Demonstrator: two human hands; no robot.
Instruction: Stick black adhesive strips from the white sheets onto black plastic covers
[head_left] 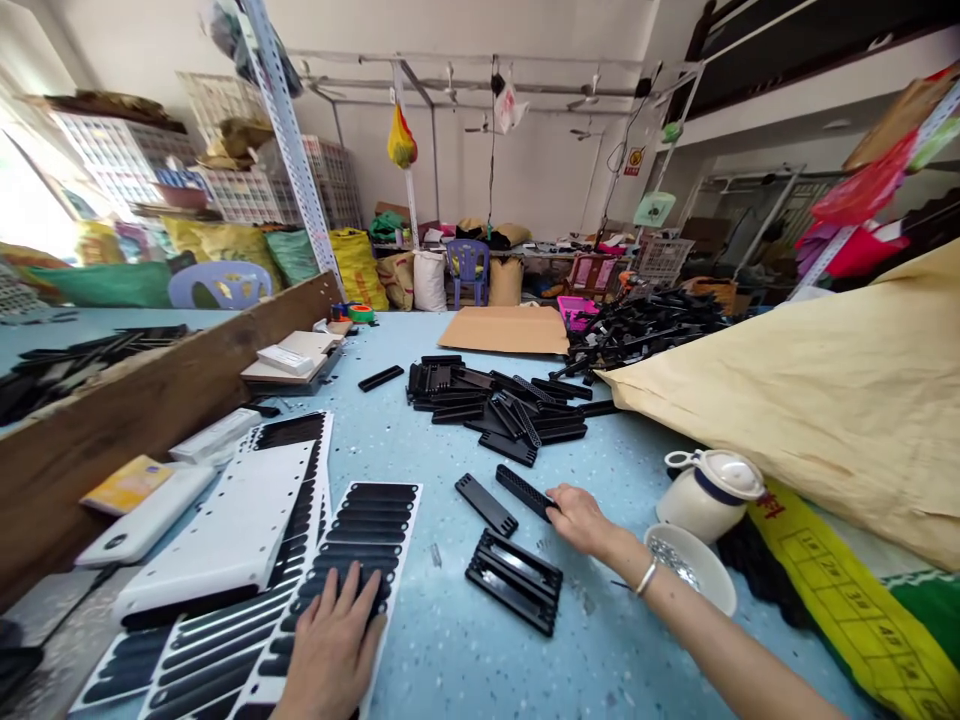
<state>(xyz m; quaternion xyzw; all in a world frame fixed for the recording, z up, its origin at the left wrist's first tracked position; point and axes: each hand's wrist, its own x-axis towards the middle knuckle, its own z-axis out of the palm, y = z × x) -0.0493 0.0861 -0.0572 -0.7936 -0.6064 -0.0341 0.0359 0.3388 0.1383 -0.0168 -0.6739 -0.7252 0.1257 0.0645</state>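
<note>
Head view: I have the black bar [523, 490] just right of the frame's center, on or just over the blue counter [637, 660]; I can't tell whether it has lifted clear. Its long axis slants from upper left to lower right, and the right hand [581, 520] has the lower-right end. What matters most to me is that the bar runs away from those fingers, so its free end points to the upper left, with the heap of black pieces [502, 400] above it in the frame.

The right hand is clearly the nearer one, pinching that end from the right side, though its thumb is mostly hidden from me. The left hand [337, 625] is well apart at the lower left, palm down with fingers spread on a sheet of black strips [375, 530]. Seen from there, the bar lies toward the upper right.

Just left of the bar I see a flat bar [486, 503], apart from it and slanting much the same way. Below both sits a slotted block [515, 582], its long ribs also dropping toward the lower right. At the right of the frame, beyond the right wrist, I have a bowl [724, 592] and a lidded jar [697, 505].
</note>
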